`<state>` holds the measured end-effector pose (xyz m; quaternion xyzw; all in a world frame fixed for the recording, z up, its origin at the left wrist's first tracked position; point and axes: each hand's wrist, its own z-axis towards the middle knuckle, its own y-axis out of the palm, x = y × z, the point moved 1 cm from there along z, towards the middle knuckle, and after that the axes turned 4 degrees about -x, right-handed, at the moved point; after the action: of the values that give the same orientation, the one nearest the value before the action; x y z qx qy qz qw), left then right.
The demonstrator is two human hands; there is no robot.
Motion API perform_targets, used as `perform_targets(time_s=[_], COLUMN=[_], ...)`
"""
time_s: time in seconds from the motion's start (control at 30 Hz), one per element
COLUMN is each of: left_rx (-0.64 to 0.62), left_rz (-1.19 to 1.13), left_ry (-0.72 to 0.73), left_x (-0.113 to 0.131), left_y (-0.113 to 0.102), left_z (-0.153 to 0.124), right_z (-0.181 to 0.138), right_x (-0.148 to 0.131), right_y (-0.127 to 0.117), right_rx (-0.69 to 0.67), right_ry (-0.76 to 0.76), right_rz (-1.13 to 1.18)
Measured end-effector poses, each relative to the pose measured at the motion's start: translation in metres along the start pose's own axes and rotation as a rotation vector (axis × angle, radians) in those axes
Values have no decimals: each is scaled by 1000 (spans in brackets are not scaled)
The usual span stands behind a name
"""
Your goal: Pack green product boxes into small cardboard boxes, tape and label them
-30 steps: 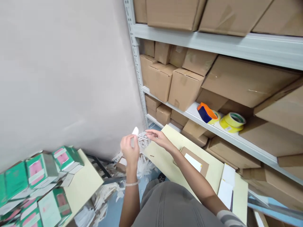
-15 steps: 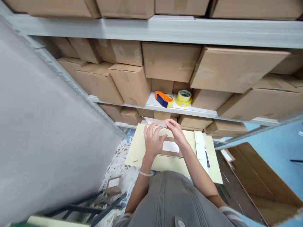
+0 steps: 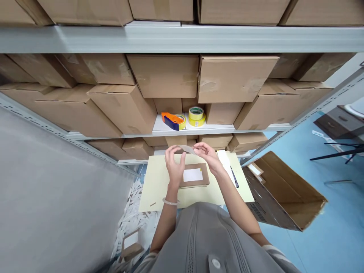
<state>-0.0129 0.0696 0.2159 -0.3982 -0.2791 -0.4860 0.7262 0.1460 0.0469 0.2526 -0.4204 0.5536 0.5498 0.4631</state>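
Observation:
My left hand (image 3: 174, 165) and my right hand (image 3: 209, 156) hold a pale, thin strip (image 3: 187, 149) by its two ends. The strip, which looks like label paper, bows upward between them. My right thumb and fingers pinch its right end; the left fingers curl round the other end, their tips partly hidden. Just below the hands, a small flat cardboard box (image 3: 205, 178) with a white label (image 3: 192, 174) on top lies on the pale yellow board (image 3: 159, 178). White label sheets (image 3: 224, 161) and a dark slim tool (image 3: 234, 179) lie to the right.
Shelves (image 3: 136, 131) packed with cardboard boxes rise in front. One holds an orange and blue tape dispenser (image 3: 173, 120) and yellow tape rolls (image 3: 196, 116). A large open carton (image 3: 287, 185) stands right. Paper scraps (image 3: 131, 212) and a labelled box (image 3: 131, 244) lie on the floor left.
The view has swung to the right. The strip, flatter before, now arches between my hands. My left fingers, spread earlier, have curled in at its left end.

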Motion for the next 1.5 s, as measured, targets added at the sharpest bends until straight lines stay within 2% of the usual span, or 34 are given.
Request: perform_targets(time_s=[0.07, 0.13, 0.23, 0.3, 0.33, 0.37, 0.4, 0.47, 0.53, 0.6, 0.77, 0.87, 0.93, 1.0, 1.23, 1.33, 1.43, 1.5], left_rx=[79, 84, -97, -325, -395, -427, -430, -438, -421, -417, -444, -437, -421, -379, -140, -75, -69, -77], left_rz=[-135, -326, -685, -966, -1040, -1069, -1070, -1063, -1056, -1064, -1101, -1063, -1024, -955, -628, -597, -628, -636], left_ry=[-171, -410, -785, -964, -1058, -1144, -1171, -1219, -1246, -1219, -948, -865, -833, -807, -763, -773, -804, -832], left_x=[-19, -42, -69, -77, -80, -82, -84, -89, -97, -105, -110, -104, -98, -94, -99, -101, -102, -104], left_y=[5, 16, 46, 71, 81, 89, 94, 97, 92, 85, 77, 74, 70, 64, 42, 40, 44, 49], left_z=[-1, -5, -20, -37, -46, -56, -65, -78, -85, -84, -70, -64, -59, -54, -39, -37, -40, -44], right_z=[-3, -3, 2, 3, 1, -2, -6, -14, -19, -20, -9, -6, -6, -5, -7, -12, -14, -13], right_x=[4, 13, 43, 76, 94, 111, 126, 147, 154, 149, 124, 116, 117, 120, 137, 140, 145, 149], right_y=[-5, -8, -8, -9, -11, -13, -17, -27, -36, -43, -44, -42, -43, -46, -69, -72, -66, -62], right_rx=[10, 25, 61, 110, 145, 186, 205, 205, 172, 141, 17, -64, -78, -50, 219, 194, 103, 110], right_ry=[2, 11, 65, 190, 293, 416, 511, 585, 577, 538, 509, 506, 496, 486, 444, 464, 479, 478], right_rz=[-9, -15, 1, 41, 71, 105, 148, 243, 333, 440, 798, 954, 975, 923, 638, 459, 339, 253])
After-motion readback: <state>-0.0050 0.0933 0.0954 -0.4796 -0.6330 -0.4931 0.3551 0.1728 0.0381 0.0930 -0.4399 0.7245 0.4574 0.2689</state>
